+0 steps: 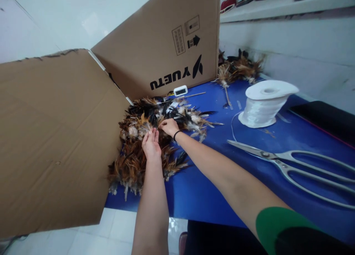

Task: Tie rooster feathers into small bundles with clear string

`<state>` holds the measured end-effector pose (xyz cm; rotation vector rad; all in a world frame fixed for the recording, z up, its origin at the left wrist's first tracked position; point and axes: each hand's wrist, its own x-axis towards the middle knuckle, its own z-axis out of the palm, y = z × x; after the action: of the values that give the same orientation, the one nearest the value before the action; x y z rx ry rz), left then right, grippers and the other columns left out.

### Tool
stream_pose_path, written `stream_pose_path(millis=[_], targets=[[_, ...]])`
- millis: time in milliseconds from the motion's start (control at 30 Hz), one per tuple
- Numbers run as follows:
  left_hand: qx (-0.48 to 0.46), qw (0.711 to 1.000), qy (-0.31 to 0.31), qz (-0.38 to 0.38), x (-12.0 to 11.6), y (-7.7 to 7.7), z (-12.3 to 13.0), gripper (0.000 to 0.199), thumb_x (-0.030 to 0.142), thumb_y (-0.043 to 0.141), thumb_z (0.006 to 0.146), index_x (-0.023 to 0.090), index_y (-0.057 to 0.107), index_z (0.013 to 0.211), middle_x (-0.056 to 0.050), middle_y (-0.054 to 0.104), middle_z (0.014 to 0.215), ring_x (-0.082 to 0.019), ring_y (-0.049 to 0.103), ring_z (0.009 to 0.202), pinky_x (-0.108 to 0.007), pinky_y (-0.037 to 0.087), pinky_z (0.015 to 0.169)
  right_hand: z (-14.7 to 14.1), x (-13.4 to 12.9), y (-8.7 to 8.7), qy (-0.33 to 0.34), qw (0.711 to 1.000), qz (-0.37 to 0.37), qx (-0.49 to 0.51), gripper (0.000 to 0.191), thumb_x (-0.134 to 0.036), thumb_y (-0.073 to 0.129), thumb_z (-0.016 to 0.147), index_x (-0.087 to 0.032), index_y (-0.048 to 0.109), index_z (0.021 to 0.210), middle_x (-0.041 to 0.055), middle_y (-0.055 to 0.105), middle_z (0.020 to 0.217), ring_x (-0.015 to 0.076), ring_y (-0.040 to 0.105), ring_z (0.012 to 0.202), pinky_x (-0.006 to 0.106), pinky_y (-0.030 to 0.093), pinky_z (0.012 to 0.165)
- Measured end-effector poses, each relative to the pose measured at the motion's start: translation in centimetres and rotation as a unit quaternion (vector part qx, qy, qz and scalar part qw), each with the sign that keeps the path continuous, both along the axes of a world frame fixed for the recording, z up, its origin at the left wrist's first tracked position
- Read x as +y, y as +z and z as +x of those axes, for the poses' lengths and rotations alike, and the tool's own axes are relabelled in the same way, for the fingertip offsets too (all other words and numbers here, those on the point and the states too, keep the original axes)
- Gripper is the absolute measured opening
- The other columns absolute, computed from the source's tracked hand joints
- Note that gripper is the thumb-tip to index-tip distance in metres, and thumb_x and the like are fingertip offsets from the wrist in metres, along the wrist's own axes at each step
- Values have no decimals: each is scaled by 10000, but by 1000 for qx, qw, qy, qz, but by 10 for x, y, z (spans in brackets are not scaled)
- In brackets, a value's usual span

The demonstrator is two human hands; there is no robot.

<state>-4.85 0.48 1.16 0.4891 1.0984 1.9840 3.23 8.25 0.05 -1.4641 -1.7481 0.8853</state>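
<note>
A heap of brown, black and white feathers [137, 160] lies on the blue table by the cardboard. My left hand [152, 146] is over the heap, palm turned up, thumb and fingers closed around the base of a small tawny feather bunch [144, 126]. Just right of it, my right hand [169, 127], with a black band at the wrist, pinches at the feathers. What exactly lies between its fingertips is too small to make out. Behind both hands are darker feathers [146, 107] and a small white device with a dark display [181, 90].
Large cardboard panels [155, 44] stand at the left and back of the blue table [199, 195]. To the right are big metal scissors [277, 159], a spool of white ribbon [262, 108] and a black flat object [327, 118]. Another feather bunch [241, 68] lies near the wall.
</note>
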Motion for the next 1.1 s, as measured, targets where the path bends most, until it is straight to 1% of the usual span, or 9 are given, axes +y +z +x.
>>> stream_pose_path(millis=[133, 267, 300, 367, 500, 600, 700, 867, 1100], targets=[[-4, 1000, 2, 3, 0, 0, 0, 70, 76, 602, 810, 124, 619, 762, -63, 693, 857, -133, 688, 851, -346, 518, 927, 6, 0, 3, -9, 1000, 0, 5, 208, -330, 574, 809, -266, 734, 925, 10, 730, 996, 151, 652, 972, 213, 467, 796], [19, 1000, -5, 9, 1, -3, -3, 32, 121, 645, 791, 130, 620, 774, -76, 695, 893, -156, 685, 912, -367, 506, 948, 1, -3, 13, -32, 999, -34, -15, 352, -518, 591, 780, -208, 741, 852, 107, 723, 977, 243, 650, 989, 341, 473, 839], [26, 1000, -7, 10, 1, -4, -3, 38, 132, 656, 785, 131, 619, 778, -78, 695, 893, -161, 685, 918, -372, 506, 949, -2, -3, 16, -36, 998, -42, -18, 363, -526, 611, 763, -197, 740, 845, 123, 720, 974, 259, 648, 995, 372, 465, 859], [37, 999, -12, 5, 2, -5, -4, 52, 142, 668, 777, 132, 618, 786, -80, 694, 897, -163, 686, 917, -375, 507, 948, -6, -3, 18, -39, 998, -55, -17, 300, -464, 655, 742, -195, 738, 847, 125, 717, 978, 267, 642, 1008, 399, 448, 888], [27, 999, -17, -13, 2, -4, -3, 44, 100, 637, 792, 134, 612, 781, -73, 694, 917, -152, 692, 876, -354, 523, 921, -9, 1, 13, -19, 998, -58, 24, 168, -342, 650, 748, -234, 742, 838, 65, 724, 958, 220, 649, 960, 316, 469, 816], [10, 999, -21, -31, 1, -3, 0, 63, 75, 607, 804, 133, 615, 779, -57, 695, 879, -144, 699, 814, -333, 546, 866, -9, 5, 7, 7, 996, -50, 68, 170, -334, 626, 768, -221, 743, 818, 34, 725, 881, 171, 652, 855, 242, 472, 713], [9, 999, -28, -45, 2, -3, 1, 63, 80, 614, 798, 132, 616, 763, -40, 692, 820, -134, 698, 762, -315, 557, 820, -7, 7, 4, 34, 992, -44, 111, 181, -308, 611, 785, -185, 740, 811, 20, 716, 804, 132, 633, 755, 203, 460, 655], [25, 997, -55, -39, 5, -9, -1, 57, 110, 674, 755, 129, 627, 731, -40, 694, 772, -131, 693, 786, -324, 529, 883, -4, 5, 1, 61, 983, -47, 170, 204, -293, 599, 794, -140, 733, 776, 13, 685, 699, 103, 577, 629, 192, 441, 594], [22, 997, -55, -40, 9, -13, -2, 94, 56, 685, 726, 124, 622, 707, -25, 686, 718, -104, 681, 750, -298, 489, 925, -1, 6, -8, 37, 975, -36, 218, 173, -281, 620, 747, -149, 722, 702, -14, 614, 586, 105, 533, 586, 211, 419, 596]])
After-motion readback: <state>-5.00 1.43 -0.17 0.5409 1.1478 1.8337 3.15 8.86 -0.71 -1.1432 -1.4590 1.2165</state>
